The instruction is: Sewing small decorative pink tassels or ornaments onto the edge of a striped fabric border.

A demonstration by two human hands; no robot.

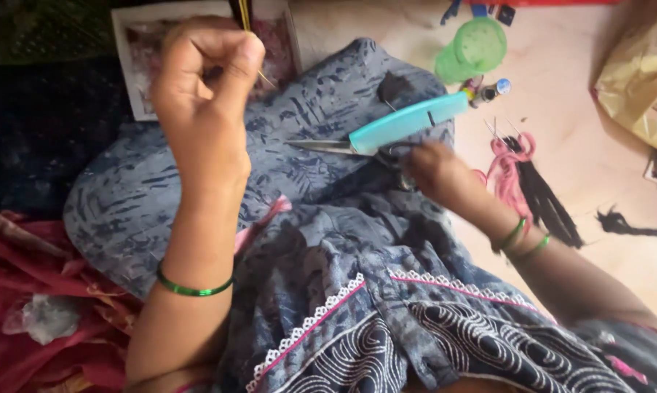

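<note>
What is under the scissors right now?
Under the scissors lies blue patterned cloth draped over the lap. The right hand covers the scissor handles, so their loops are hidden. Whatever is beneath the cloth cannot be seen.

I see a crinkled gold foil bag (638, 80) on the floor (583, 145) at the far right edge, and a green lidded tub (474, 49) lying tilted near the top.

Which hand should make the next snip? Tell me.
Probably the right hand: it already grips the scissors, blades pointing toward the left hand, which pinches a thin golden strand.
</note>
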